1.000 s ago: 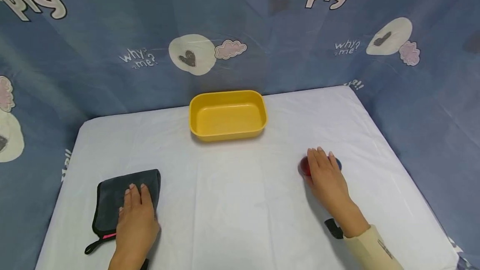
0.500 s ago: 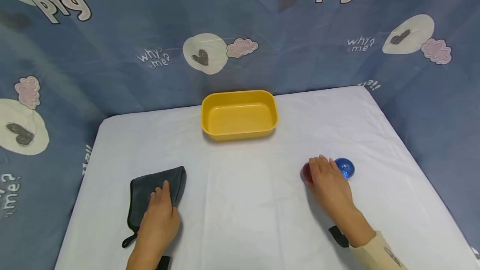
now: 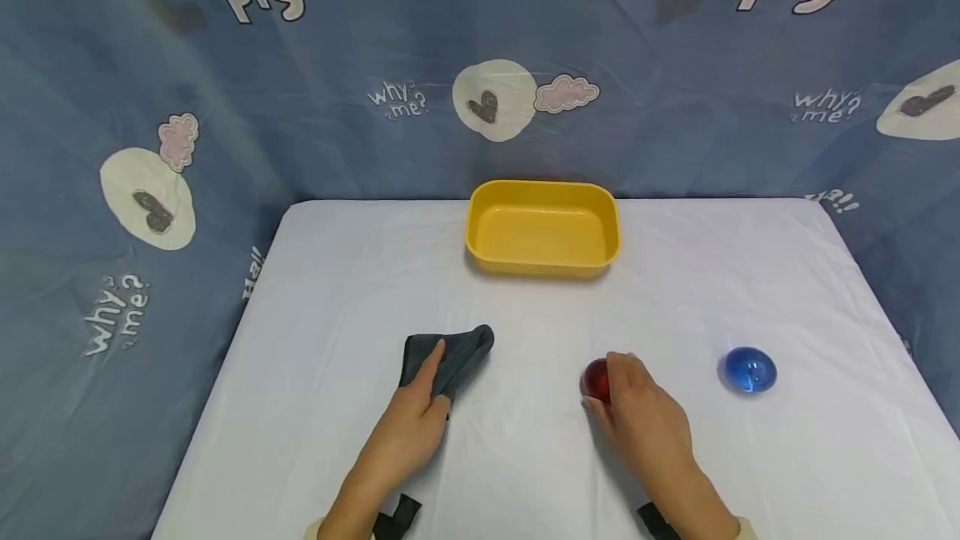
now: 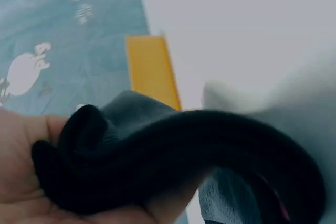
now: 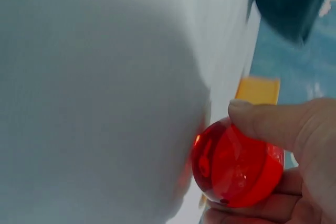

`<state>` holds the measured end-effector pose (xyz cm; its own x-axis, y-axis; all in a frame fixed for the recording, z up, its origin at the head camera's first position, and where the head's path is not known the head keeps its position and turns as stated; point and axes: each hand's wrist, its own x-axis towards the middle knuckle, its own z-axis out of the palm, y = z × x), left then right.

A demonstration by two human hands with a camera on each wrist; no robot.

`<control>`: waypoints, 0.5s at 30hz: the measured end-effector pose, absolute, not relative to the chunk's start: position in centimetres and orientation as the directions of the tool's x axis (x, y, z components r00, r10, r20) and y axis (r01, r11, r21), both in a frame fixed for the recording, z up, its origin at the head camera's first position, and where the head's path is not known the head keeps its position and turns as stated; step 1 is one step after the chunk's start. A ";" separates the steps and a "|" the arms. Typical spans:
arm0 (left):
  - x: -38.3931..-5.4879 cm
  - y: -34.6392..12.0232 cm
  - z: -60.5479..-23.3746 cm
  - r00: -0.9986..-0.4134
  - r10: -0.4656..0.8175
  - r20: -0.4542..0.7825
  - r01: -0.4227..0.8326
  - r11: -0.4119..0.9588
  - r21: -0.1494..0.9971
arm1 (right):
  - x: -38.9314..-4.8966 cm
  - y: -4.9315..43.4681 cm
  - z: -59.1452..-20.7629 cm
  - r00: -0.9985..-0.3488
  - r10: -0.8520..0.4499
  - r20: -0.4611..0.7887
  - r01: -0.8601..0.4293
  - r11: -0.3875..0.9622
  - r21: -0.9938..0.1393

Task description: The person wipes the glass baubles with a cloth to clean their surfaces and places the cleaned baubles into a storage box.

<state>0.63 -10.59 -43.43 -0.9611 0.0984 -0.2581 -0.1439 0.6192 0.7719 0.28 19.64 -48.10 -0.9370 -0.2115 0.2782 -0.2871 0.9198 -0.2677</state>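
Observation:
My left hand (image 3: 405, 432) grips a dark grey zip pouch (image 3: 461, 357) by its near side, the index finger stretched along the top. In the left wrist view the black zipped edge of the pouch (image 4: 210, 135) curves across the palm, with a bit of pink at the zip. On the right, my right hand (image 3: 652, 423) holds a clear red ball (image 3: 597, 380) low over the white cloth. The right wrist view has the thumb (image 5: 257, 121) on one side of the red ball (image 5: 239, 163) and fingers beneath it. A clear blue ball (image 3: 750, 370) lies farther right, apart from the hand.
A yellow rectangular tray (image 3: 543, 268) stands at the back middle of the table, beyond both hands. White cloth (image 3: 525, 457) covers the table. Blue printed fabric (image 3: 337, 140) hangs behind and along the sides.
The pouch, flat under my left hand before, is now gripped and bent up, nearer the middle. My right hand has carried the red ball leftward, away from the blue one. The head view has turned left.

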 end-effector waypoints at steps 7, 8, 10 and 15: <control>-0.2 -10.5 -43.0 -0.940 0.144 -0.309 -0.273 0.225 0.935 | 0.1 16.1 -48.9 -0.921 -0.263 0.286 -0.360 0.855 -0.374; -0.2 -10.4 -42.9 -0.936 0.156 -0.315 -0.289 0.168 0.943 | 0.2 15.7 -48.8 -0.926 -0.261 0.274 -0.360 0.833 -0.421; -0.2 -10.3 -42.7 -0.927 0.182 -0.328 -0.325 0.050 0.945 | 0.2 15.0 -48.4 -0.938 -0.255 0.235 -0.344 0.768 -0.540; -0.6 -10.2 -42.1 -0.902 0.285 -0.324 -0.396 -0.247 0.884 | -0.6 13.6 -46.2 -0.947 -0.279 0.156 -0.280 0.487 -0.828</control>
<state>-0.56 -10.20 -42.09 -0.9021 0.2847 -0.3242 -0.3958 -0.2470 0.8845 -0.65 13.64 -46.19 -0.9475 -0.2790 0.1563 -0.2798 0.4867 -0.8276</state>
